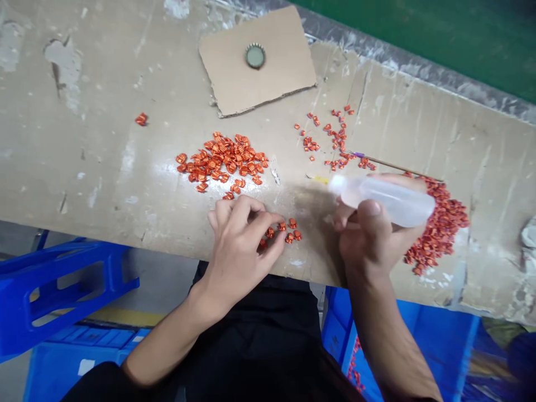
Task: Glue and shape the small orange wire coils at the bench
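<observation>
My right hand (pixel 372 231) grips a translucent plastic squeeze bottle (pixel 387 200), its nozzle pointing left over the worn cardboard tabletop (pixel 92 167). My left hand (pixel 240 245) rests on the cardboard with curled fingers, right beside a few small orange-red metallic pieces (pixel 281 230). Whether those fingers hold anything is hidden. A larger heap of these pieces (pixel 221 159) lies just above my left hand. Looser ones (pixel 337 139) are scattered farther right, and a dense red heap (pixel 439 223) lies past my right hand. A bottle cap (pixel 255 56) sits on a cardboard square (pixel 285 67).
A thin stick with a purple end (pixel 358 154) lies behind the bottle. Below the table edge are a blue plastic stool (pixel 50 285) at left and a blue crate (pixel 402 329) at right, holding some red pieces. A green surface (pixel 439 33) runs along the far side.
</observation>
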### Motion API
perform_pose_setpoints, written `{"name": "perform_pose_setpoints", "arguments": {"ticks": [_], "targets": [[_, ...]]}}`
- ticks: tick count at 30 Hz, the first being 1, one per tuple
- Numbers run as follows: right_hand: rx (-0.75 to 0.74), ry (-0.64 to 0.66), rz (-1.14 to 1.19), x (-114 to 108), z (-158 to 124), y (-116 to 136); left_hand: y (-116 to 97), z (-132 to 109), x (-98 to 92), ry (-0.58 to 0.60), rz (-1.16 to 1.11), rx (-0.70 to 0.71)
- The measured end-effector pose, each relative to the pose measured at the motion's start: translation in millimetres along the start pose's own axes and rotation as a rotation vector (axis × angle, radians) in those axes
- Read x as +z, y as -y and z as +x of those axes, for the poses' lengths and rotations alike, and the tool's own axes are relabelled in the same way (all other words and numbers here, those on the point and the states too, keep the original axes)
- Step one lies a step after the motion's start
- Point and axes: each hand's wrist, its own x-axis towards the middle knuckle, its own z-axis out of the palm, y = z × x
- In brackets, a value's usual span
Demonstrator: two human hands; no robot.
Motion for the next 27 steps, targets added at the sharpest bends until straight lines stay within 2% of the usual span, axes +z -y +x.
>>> {"name": "perform_pose_setpoints", "arguments": {"ticks": [2,4,7,9,12,16,19,22,27], "targets": [[0.037,-0.017,0.142,-3.9,10.2,-9.3,0.8,-0.8,0.8,0.008,0.002,-0.003],[0.099,0.021,0.227,-8.9,19.3,-16.0,1.7,-1.4,1.1,0.005,-0.006,0.002],[0.129,0.041,0.223,-14.1,26.8,-17.5,3.0,-1.9,1.0,-0.001,-0.007,0.017],[0.076,0.034,0.148,-13.0,27.2,-11.7,4.0,-2.1,1.8,-0.004,-0.003,0.030],[-0.021,0.091,0.096,-3.4,23.4,5.8,6.0,-2.9,6.3,-0.036,-0.005,0.049],[0.007,0.205,0.116,18.3,16.8,27.5,8.9,-4.5,14.3,-0.108,-0.019,0.057],[-0.035,0.324,-0.003,32.8,13.1,27.1,10.2,-5.0,16.4,-0.104,-0.018,0.068],[-0.066,0.430,-0.127,37.6,10.6,20.8,10.8,-4.5,15.8,-0.106,-0.012,0.078],[-0.217,0.344,-0.431,22.1,12.5,29.3,11.3,-4.9,16.1,-0.114,-0.019,0.078]]}}
